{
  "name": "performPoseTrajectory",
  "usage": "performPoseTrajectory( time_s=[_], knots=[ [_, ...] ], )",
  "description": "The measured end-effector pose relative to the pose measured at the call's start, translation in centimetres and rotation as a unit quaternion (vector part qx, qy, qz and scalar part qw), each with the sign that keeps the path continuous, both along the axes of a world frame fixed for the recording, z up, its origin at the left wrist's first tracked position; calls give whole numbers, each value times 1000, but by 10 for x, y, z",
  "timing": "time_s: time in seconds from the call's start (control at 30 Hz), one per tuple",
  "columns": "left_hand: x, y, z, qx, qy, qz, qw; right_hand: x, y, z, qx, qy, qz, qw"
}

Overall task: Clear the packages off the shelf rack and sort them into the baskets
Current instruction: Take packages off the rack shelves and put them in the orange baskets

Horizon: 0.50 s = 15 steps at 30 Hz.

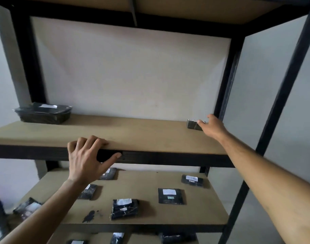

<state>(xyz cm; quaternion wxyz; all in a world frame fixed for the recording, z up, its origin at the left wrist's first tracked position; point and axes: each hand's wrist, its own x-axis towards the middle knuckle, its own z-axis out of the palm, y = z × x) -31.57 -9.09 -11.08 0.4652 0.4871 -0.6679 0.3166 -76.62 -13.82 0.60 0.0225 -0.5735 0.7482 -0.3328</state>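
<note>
A small black wrapped package (194,124) with a white label sits at the upper shelf's (133,136) back right corner. The right hand (213,126) reaches it, fingers closing round its right end. The left hand (87,156) clasps the shelf's front edge.

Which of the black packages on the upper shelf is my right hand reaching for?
The small black package at the shelf's far right corner: the right hand has fingers on it. The other, a bigger wrapped tray-shaped package, sits untouched at the far left.
</note>
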Motion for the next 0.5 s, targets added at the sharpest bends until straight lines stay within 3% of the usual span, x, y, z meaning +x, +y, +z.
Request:
performPoseTrajectory(
  time_s=[0.27,0.5],
  knots=[
    [-3,6,1,15,-8,24,1000,-6,-36,-15,28,-12,-24,999],
    [-1,0,-4,-6,-13,35,999,-15,-47,-15,1,-191,61,980]
  ],
)
